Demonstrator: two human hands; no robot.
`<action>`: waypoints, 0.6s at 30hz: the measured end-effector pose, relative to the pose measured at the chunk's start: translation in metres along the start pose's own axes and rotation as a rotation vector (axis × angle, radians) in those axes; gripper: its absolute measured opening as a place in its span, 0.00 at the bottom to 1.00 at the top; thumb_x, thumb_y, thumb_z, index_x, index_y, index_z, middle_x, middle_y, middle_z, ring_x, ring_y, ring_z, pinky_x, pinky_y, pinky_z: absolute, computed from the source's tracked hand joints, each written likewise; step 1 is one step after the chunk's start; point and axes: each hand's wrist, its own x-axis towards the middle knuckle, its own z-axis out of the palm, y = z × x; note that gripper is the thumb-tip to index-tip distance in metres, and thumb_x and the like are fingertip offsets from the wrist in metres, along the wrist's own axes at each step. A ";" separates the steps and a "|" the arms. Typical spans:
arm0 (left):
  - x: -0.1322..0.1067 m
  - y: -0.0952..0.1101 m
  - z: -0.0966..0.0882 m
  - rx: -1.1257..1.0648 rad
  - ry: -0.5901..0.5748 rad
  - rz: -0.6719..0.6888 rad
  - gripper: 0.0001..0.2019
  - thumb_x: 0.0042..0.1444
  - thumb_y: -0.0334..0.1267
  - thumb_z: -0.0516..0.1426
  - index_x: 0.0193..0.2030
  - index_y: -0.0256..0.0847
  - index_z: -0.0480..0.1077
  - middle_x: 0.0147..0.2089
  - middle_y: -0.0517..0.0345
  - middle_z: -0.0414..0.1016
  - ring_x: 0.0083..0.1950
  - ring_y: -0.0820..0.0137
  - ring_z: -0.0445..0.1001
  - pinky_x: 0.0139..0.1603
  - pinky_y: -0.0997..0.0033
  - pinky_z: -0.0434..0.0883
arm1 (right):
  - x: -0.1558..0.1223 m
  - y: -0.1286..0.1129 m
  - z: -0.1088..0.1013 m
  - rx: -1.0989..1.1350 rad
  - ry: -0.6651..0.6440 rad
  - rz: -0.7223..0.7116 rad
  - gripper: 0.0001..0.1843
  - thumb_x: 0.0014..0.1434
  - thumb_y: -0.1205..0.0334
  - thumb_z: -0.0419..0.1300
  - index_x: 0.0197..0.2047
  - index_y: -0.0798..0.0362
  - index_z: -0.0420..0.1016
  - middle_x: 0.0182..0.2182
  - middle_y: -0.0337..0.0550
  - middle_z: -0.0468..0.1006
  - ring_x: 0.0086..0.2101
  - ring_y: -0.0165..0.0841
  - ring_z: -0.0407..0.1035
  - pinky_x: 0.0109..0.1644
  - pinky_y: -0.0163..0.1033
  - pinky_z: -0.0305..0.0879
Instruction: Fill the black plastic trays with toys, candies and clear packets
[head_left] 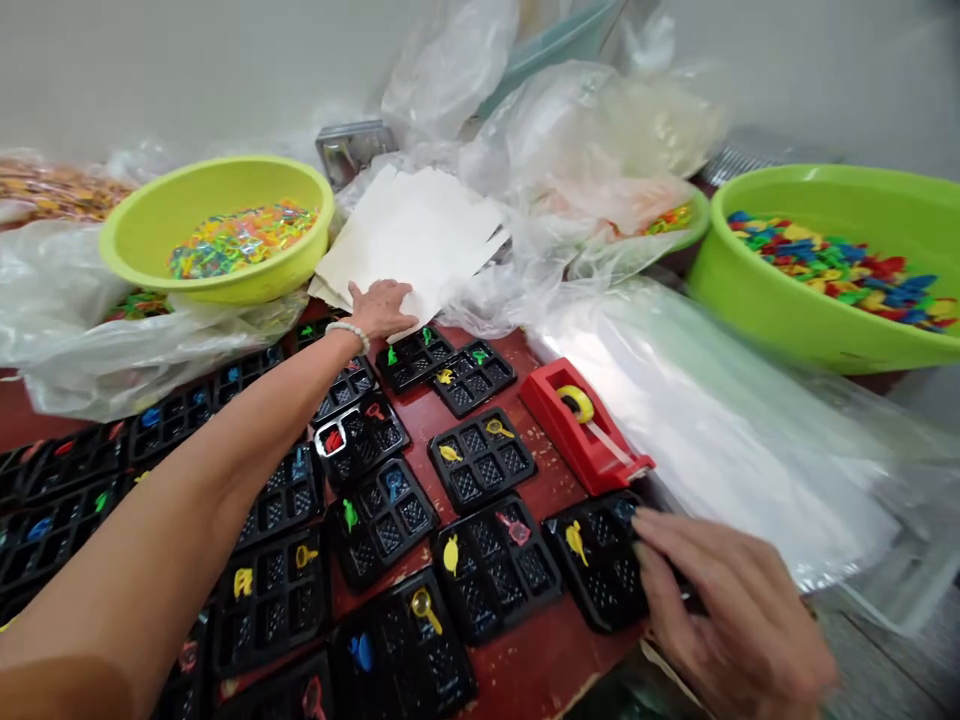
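Observation:
My left arm reaches far across the table. My left hand [381,307] lies flat, fingers together, on a stack of white paper sheets [420,235]. A bead bracelet is on that wrist. My right hand [731,610] is near the table's front edge, fingers curled onto the right side of a black compartment tray [596,570] that holds a small yellow toy piece. Several black trays [480,458] with little coloured plastic pieces cover the red table [555,650].
A red tape dispenser [583,425] stands right of the trays. Lime-green basins of coloured pieces stand at back left [161,225] and far right [757,300]. Clear plastic bags [720,420] lie on the right; crumpled bags pile up behind.

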 end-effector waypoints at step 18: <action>0.060 0.165 -0.027 -0.045 0.204 0.185 0.16 0.70 0.37 0.49 0.54 0.38 0.76 0.55 0.43 0.77 0.55 0.50 0.75 0.57 0.47 0.70 | 0.320 0.232 0.132 -0.265 0.016 0.963 0.27 0.64 0.72 0.42 0.57 0.82 0.71 0.54 0.61 0.78 0.55 0.28 0.73 0.50 0.35 0.63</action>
